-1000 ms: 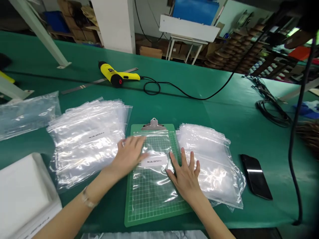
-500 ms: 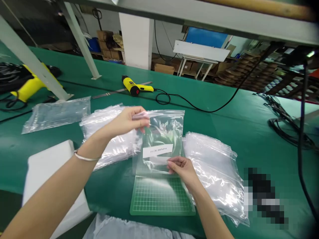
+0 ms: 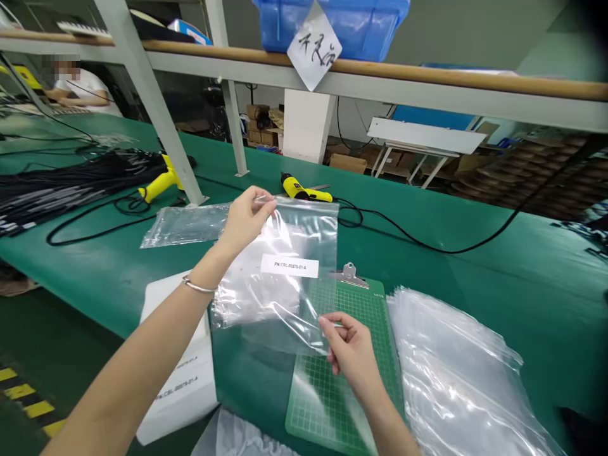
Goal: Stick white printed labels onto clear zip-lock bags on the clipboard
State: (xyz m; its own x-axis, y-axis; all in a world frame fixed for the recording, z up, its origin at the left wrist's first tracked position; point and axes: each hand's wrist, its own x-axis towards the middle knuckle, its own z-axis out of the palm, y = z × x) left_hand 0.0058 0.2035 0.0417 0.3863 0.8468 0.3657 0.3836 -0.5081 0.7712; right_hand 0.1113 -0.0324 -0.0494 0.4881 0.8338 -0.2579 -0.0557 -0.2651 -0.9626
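Held up between my hands is a clear zip bag point(image 3: 304, 297) with a white printed label point(image 3: 289, 266) stuck across it. My left hand point(image 3: 251, 215) pinches the bag's upper left, by the zip edge. Its lower right edge is gripped between thumb and fingers of my right hand point(image 3: 346, 339). Behind the bag, partly seen through it, lies a stack of clear bags point(image 3: 232, 304). Under my right hand is a green gridded clipboard point(image 3: 342, 405) with a metal clip point(image 3: 350, 273). Another stack of clear bags point(image 3: 456, 367) lies right of the clipboard.
White label sheets point(image 3: 185, 392) lie at the left. Farther back are a yellow heat gun point(image 3: 304, 190) with a black cord, another yellow tool point(image 3: 159, 185) and black cables point(image 3: 71, 183). A shelf rail point(image 3: 228, 66) carries a blue bin point(image 3: 332, 28). A person point(image 3: 83, 85) sits far left.
The bag has moved left off the clipboard, over the left stack, still in both hands. My view has tilted up and turned left, bringing in the shelf, blue bin and seated person.
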